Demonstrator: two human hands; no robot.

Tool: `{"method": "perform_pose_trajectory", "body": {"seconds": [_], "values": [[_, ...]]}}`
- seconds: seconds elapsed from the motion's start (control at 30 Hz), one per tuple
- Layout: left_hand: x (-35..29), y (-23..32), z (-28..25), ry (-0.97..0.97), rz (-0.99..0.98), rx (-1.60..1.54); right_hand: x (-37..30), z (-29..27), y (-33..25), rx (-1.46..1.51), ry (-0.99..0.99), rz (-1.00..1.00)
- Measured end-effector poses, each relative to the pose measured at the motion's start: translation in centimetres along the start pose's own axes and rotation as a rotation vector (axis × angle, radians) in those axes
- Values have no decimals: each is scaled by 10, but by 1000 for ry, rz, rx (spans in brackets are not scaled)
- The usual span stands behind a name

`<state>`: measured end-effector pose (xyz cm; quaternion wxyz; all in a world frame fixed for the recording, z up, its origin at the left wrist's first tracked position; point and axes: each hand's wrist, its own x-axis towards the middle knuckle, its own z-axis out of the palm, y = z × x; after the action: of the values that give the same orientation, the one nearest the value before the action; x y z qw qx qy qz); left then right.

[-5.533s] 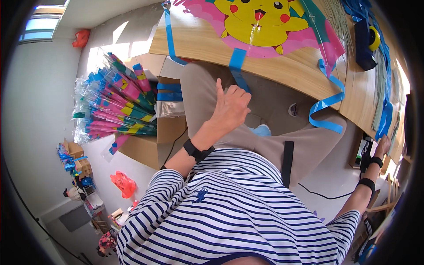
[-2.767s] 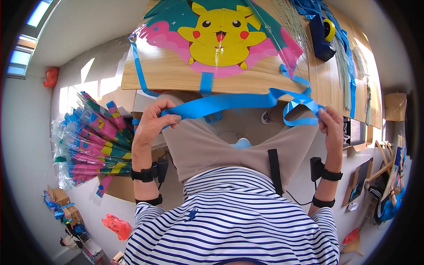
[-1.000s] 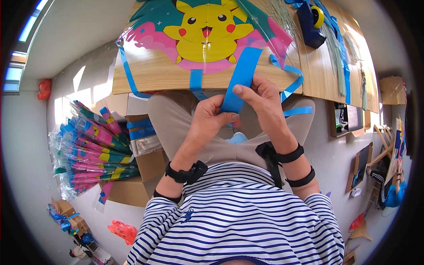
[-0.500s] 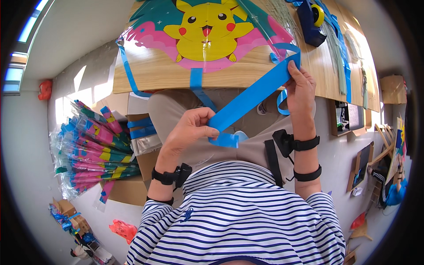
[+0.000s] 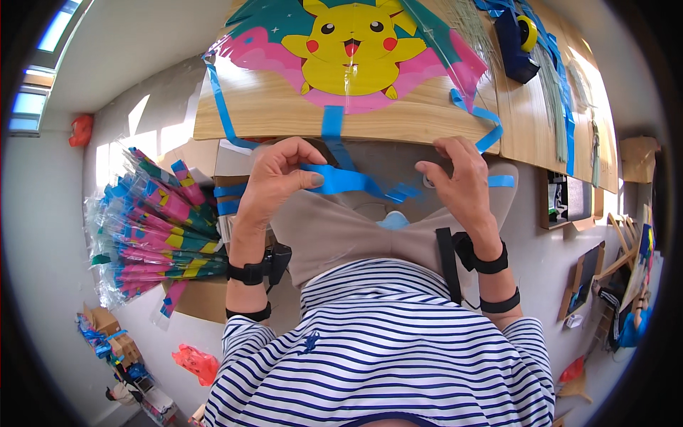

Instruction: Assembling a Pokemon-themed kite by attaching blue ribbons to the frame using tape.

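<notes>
Over my lap, just short of the table edge, my left hand [image 5: 284, 171] pinches a blue ribbon [image 5: 341, 181] between thumb and fingers. The ribbon's loose end trails to the right and is smeared by motion. My right hand [image 5: 459, 178] is held up on the right with thumb and fingers apart and nothing between them. Beyond the hands, a kite [image 5: 348, 57] lies on the wooden table, teal and pink with a yellow cartoon figure. Blue tails hang from its left corner, lower middle and right corner over the table edge.
A navy tape dispenser [image 5: 518, 53] with a yellow core stands at the far right of the table [image 5: 270, 117], beside bundled thin rods [image 5: 555, 114]. On the left, many folded kites [image 5: 156, 228] fill a cardboard box [image 5: 203, 299]. Another person [image 5: 637, 320] is at far right.
My right hand has let go of the ribbon, opened and moved lower. My left hand has shifted up and left, still holding the ribbon, which has gone from taut to slack.
</notes>
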<state>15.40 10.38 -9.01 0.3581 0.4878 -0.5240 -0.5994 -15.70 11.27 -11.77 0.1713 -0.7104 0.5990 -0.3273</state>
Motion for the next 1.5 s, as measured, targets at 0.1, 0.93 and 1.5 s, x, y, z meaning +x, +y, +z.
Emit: {"method": "perform_pose_trajectory", "body": {"seconds": [0.1,0.93,1.5], "values": [[10,16,28,-120,31,-53,14,3,-51,628,-276,27],[14,-14,84,92,-62,-268,12,48,-44,839,-113,364],[29,-17,74,334,100,-386,-1,49,-45,815,-366,380]]}}
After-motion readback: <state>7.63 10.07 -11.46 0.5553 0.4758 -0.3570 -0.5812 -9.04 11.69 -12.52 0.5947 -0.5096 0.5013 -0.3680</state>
